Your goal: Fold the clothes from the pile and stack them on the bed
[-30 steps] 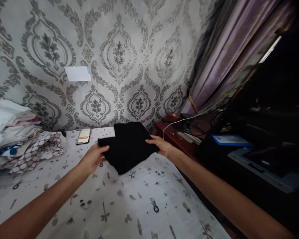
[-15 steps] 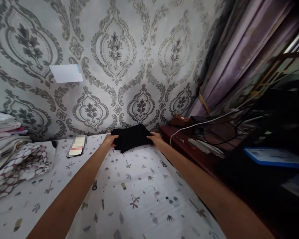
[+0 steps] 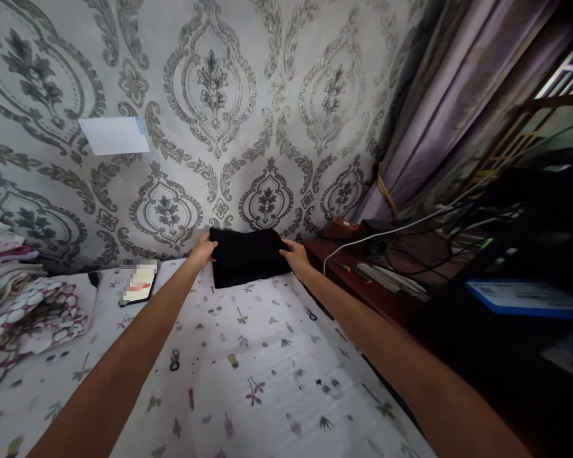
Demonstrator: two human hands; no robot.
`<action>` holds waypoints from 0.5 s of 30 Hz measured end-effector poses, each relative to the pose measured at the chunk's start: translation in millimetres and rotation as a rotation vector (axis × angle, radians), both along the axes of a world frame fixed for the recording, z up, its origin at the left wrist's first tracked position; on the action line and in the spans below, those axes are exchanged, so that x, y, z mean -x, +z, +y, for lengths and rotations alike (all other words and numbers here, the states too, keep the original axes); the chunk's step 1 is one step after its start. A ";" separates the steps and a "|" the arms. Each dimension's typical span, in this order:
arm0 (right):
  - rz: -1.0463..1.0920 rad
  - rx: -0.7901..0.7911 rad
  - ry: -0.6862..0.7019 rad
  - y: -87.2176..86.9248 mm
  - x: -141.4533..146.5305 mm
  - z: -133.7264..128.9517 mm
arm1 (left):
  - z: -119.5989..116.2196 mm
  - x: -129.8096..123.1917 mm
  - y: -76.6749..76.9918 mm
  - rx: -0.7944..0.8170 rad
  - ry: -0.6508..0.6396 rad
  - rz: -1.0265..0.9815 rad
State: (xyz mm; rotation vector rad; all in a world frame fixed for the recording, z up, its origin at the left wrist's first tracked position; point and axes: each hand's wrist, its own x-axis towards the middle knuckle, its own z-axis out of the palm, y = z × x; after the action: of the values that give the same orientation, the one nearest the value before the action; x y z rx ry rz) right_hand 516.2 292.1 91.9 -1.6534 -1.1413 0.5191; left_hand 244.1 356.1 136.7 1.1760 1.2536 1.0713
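Basically one view, head. Held folded black cloth (image 3: 248, 259) at both short ends: pinched left end between thumb and fingers of left hand (image 3: 203, 250), gripped right end the same way in right hand (image 3: 297, 257). Stretched between the two, rightward of left hand, leftward of right hand, long axis running side to side, roughly along the patterned wallpaper (image 3: 277, 108). Favoured neither hand as nearer; touched both. Lay at far end of printed bed sheet (image 3: 267, 337), far edge close to wallpaper; could not tell whether touching. Faced near edge toward camera; could not confirm full contact with sheet. Left little room beyond because of wallpaper, little rightward because of dark red desk (image 3: 386, 304) just beside right hand. Had more room leftward, up to pixelated phone (image 3: 141, 280) near left forearm (image 3: 119, 362), then clothes pile (image 3: 28, 312). Offered most room toward camera, over sheet.
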 end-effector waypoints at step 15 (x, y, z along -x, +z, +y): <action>-0.738 0.118 0.137 12.5 61.3 9.2 | -55.4 -31.0 -23.9 -0.504 -0.179 0.813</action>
State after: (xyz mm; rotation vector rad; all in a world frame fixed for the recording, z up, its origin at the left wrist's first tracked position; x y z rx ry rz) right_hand 454.9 301.3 104.5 -1.9420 -1.7894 0.0390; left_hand 275.1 300.7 112.8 2.2124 1.4679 0.8064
